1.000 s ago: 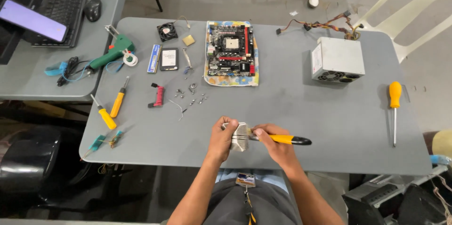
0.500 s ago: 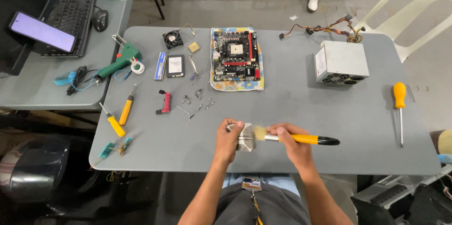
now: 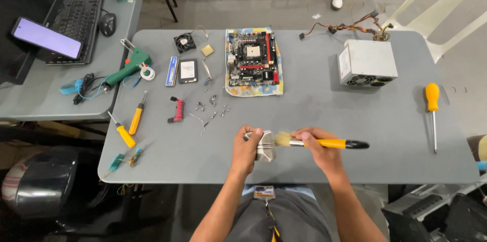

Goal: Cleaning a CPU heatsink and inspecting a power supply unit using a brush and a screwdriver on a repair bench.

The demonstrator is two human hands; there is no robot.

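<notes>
From the head camera, the left hand is closed around a small ribbed silver metal heatsink, held just above the near edge of the grey table. The right hand is wrapped around the yellow handle of a brush with a black tip and pale bristles, and the bristles touch the heatsink's fins.

By my judgement the work is midway: the brushing of the fins is in hand, and the heatsink is well apart from the green and black motherboard, which lies on a patterned cloth at the far middle of the table with its socket bare. Loose screws and small clips lie scattered between the board and the hands, so refitting appears not yet done.

As for labels, the grey metal power supply box at the far right carries a pale rectangular sticker on its side. A flat black rectangular drive left of the board bears a light label on its top, and a narrow blue memory stick lies just beside it. A yellow-handled screwdriver lies at the right edge.
</notes>
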